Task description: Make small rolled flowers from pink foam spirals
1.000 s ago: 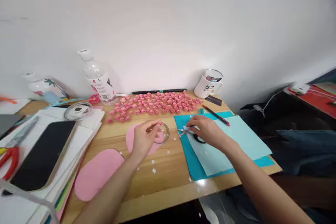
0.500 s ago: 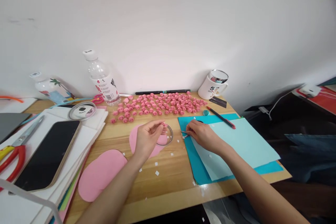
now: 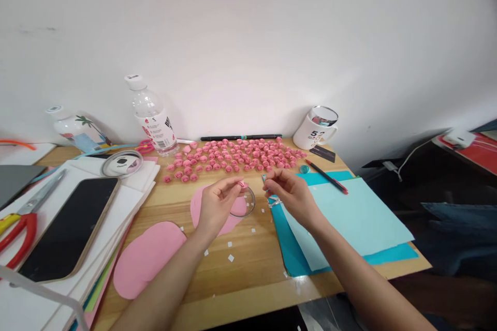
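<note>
Near the front edge of the worktop [image 3: 252,271], left of centre, find a flat, rounded pink paper shape [image 3: 149,258], apparently parked within reach. Farther in, note a small rolled pink paper piece [image 3: 243,184], raised mid-worktop in the left hand [image 3: 217,201]: grip pinching with thumb and fingertips, likely to prevent unrolling. See the right hand [image 3: 291,194] opposite, over the bright blue sheet's [image 3: 289,254] back-left corner, fingertips near thumb; cannot tell whether pinching anything. Toward the back edge, note clustered pink paper rosettes [image 3: 247,159], probably grouped against disturbance.
</note>
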A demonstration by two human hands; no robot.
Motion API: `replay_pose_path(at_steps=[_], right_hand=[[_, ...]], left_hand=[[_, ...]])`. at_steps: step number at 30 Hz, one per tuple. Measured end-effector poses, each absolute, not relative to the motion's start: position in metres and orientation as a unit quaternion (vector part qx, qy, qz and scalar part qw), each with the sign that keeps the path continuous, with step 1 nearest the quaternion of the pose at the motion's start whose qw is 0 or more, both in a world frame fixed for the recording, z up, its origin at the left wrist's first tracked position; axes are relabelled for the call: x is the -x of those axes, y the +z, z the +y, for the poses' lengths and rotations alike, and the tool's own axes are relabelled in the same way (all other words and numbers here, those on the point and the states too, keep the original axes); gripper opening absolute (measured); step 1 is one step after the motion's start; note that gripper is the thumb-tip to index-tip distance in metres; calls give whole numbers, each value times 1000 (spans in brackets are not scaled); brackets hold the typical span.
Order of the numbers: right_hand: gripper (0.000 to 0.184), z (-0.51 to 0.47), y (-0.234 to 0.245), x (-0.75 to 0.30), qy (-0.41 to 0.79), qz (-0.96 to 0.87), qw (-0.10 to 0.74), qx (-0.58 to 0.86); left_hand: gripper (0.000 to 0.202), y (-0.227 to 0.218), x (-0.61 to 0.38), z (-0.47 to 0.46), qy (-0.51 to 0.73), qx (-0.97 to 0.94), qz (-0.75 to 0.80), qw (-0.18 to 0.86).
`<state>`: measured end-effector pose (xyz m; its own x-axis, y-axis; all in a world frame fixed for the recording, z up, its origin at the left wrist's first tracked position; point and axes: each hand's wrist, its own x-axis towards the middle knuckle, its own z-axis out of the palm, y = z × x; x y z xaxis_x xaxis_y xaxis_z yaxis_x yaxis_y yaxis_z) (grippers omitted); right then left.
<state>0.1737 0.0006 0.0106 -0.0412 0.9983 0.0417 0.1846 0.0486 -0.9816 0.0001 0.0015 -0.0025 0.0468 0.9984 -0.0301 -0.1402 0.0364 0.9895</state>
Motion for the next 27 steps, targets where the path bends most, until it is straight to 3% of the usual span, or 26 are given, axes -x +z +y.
replay_pose_path(at_steps=[3,8,17,27], right_hand=[[23,2,20,-152,481,-561,475,478],[27,9,17,-140,535,-563,419,470],[32,16,1,-141,537,-554,430,470],[28,14,19,-142,487,-570,446,489]], left_hand=[[22,-2,1,2,528,-488,465,517],[19,-3,5,4,533,-519,504,439],[19,-5,6,4,528,-507,517,445],[19,0,5,4,524,-501,517,456]])
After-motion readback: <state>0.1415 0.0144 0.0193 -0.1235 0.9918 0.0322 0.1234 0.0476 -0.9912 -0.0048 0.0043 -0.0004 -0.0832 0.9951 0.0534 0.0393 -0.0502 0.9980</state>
